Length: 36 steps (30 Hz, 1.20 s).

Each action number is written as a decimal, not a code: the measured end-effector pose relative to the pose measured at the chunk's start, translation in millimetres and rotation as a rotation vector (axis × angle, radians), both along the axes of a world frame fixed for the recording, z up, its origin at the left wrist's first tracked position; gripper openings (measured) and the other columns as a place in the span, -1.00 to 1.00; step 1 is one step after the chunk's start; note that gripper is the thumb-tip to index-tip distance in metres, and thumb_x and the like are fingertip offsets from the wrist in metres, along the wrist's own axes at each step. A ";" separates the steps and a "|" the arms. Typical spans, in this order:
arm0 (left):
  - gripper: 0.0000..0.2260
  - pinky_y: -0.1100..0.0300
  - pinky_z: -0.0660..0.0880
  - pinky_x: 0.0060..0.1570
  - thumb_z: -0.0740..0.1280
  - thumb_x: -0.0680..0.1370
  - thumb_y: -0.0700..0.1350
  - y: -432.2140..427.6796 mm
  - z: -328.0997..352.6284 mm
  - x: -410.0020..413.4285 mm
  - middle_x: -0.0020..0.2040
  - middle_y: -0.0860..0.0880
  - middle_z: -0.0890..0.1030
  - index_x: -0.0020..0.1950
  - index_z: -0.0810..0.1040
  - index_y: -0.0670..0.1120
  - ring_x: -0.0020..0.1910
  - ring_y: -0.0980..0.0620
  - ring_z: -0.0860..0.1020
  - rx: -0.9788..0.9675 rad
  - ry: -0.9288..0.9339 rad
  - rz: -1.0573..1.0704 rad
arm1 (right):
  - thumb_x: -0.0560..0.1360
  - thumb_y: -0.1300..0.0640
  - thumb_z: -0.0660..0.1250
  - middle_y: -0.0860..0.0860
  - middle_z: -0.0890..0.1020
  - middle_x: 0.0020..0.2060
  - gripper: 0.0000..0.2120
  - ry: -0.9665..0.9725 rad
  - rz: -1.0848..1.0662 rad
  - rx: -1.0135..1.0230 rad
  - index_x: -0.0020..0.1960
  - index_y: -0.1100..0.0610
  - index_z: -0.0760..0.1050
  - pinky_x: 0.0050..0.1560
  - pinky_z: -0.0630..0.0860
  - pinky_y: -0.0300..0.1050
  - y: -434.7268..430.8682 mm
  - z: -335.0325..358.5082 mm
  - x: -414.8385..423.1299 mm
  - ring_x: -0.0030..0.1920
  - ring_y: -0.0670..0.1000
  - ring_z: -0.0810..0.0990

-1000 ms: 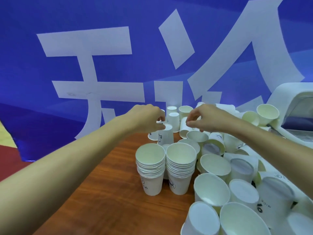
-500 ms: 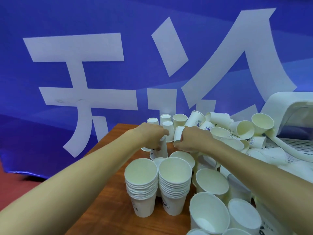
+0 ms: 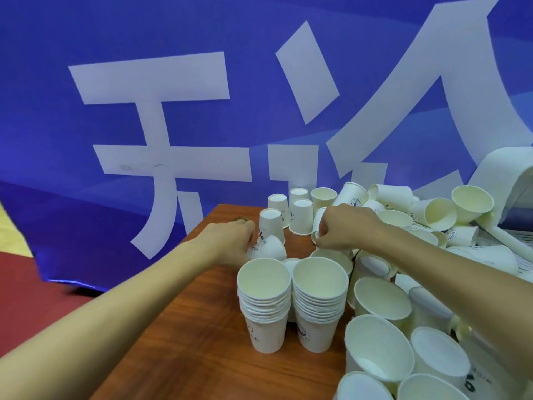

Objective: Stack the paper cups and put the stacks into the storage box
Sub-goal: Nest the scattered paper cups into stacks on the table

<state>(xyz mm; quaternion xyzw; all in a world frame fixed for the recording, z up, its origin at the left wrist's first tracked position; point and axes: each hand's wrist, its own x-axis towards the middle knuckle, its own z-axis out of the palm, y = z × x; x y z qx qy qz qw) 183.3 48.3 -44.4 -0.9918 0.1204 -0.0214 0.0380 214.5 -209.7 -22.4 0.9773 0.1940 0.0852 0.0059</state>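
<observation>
Two neat stacks of paper cups stand side by side, mouths up, near the middle of the wooden worktop (image 3: 178,336): the left stack (image 3: 264,307) and the right stack (image 3: 318,304), their rims touching or very nearly so.

At 12 o'clock from the left stack, just behind it, the left hand (image 3: 230,241) has its fingers curled on a tipped cup (image 3: 269,249), which leans with its base raised and its printed side showing. How far the fingers wrap round it is hidden by the back of the hand.

At 1 o'clock from the right stack, the right hand (image 3: 344,229) is clenched round a gripped cup (image 3: 316,223); only a strip of its white wall and a bit of rim show past the knuckles. The two hands are well apart.

Further out at 12 o'clock, a small group of upturned cups (image 3: 301,216) stands base-up near the far edge of the worktop, with one upright cup (image 3: 323,197) beside them.

From 1 o'clock round to 5 o'clock a jumble of loose cups (image 3: 383,298) lies in all directions, some on their sides, some mouth-up. At 2 o'clock, by the frame edge, a white curved shape (image 3: 501,180) rises behind the jumble; what it is cannot be told.

A blue banner (image 3: 86,145) with large white characters fills the background.
</observation>
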 end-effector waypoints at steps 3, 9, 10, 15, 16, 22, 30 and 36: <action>-0.39 0.03 0.59 -0.02 0.40 0.42 0.29 -5.3 2.1 -2.0 0.28 0.02 0.52 0.36 0.33 0.07 0.06 -0.01 0.57 0.011 0.020 -0.073 | 0.41 -0.10 0.40 -0.19 0.43 -0.40 -0.84 -0.010 0.013 -0.015 -0.24 -0.10 0.45 -0.39 0.18 -0.23 5.7 4.3 -5.2 -0.37 -0.18 0.39; -0.39 0.08 0.59 0.00 0.31 0.60 0.08 -27.5 6.0 1.9 0.57 0.07 0.21 0.58 0.10 0.23 0.29 -0.07 0.51 0.129 0.108 -0.243 | 0.42 -0.05 0.38 -0.11 0.54 -0.35 -0.92 -0.081 0.022 -0.044 -0.16 -0.06 0.55 -0.24 0.51 -0.17 11.4 10.5 -14.6 -0.30 -0.08 0.55; -0.41 0.12 0.57 -0.05 0.34 0.58 0.07 -30.2 6.2 2.3 0.55 0.06 0.26 0.56 0.17 0.19 0.25 -0.07 0.54 0.137 0.113 -0.240 | 0.43 -0.04 0.38 -0.12 0.49 -0.39 -0.92 -0.113 0.032 -0.049 -0.18 -0.06 0.54 -0.28 0.46 -0.20 10.6 12.1 -16.9 -0.33 -0.09 0.52; -0.68 0.03 0.59 -0.10 0.38 0.53 0.06 -33.4 12.7 -5.6 0.16 0.04 0.57 0.25 0.42 0.10 -0.09 -0.01 0.55 0.069 0.021 -0.227 | 0.43 -0.02 0.33 -0.15 0.35 -0.47 -0.94 -0.230 0.097 -0.026 -0.21 -0.07 0.50 -0.42 0.10 -0.22 3.7 21.4 -30.0 -0.42 -0.13 0.35; -0.74 0.03 0.58 -0.11 0.38 0.52 0.08 -32.0 15.7 -8.4 0.09 0.05 0.60 0.18 0.45 0.10 -0.11 0.00 0.55 0.048 -0.020 -0.228 | 0.42 -0.03 0.28 -0.14 0.35 -0.47 -0.91 -0.282 0.127 -0.039 -0.19 -0.06 0.54 -0.42 0.08 -0.20 2.2 23.4 -33.3 -0.41 -0.08 0.37; -0.81 0.11 0.58 -0.08 0.37 0.57 -0.02 -17.0 46.7 -28.6 0.08 0.06 0.66 0.17 0.62 0.03 -0.04 0.07 0.58 -0.146 -0.206 -0.155 | 0.38 -0.04 0.17 -0.05 0.62 -0.32 -0.78 -0.463 0.233 -0.032 -0.13 -0.04 0.58 -0.38 0.22 -0.15 -4.1 38.1 -51.6 -0.27 0.10 0.57; -0.85 0.07 0.58 -0.19 0.37 0.57 0.00 -23.9 97.3 -86.8 -0.05 0.05 0.69 0.05 0.66 -0.01 -0.19 0.07 0.57 -0.280 -0.440 -0.208 | 0.41 -0.04 0.24 -0.10 0.69 -0.18 -0.80 -0.465 0.269 0.136 -0.07 -0.07 0.60 -0.37 0.25 -0.19 -6.0 64.1 -85.4 -0.21 0.06 0.59; -0.88 0.29 0.44 -0.32 0.37 0.56 0.00 -34.9 115.4 -131.1 -0.20 0.12 0.66 -0.01 0.66 0.00 -0.30 0.25 0.52 -0.279 -0.480 -0.291 | 0.38 -0.06 0.23 -0.11 0.68 -0.24 -0.81 -0.560 0.221 0.194 -0.10 -0.08 0.57 -0.29 0.40 -0.16 -14.1 76.3 -115.5 -0.21 0.07 0.59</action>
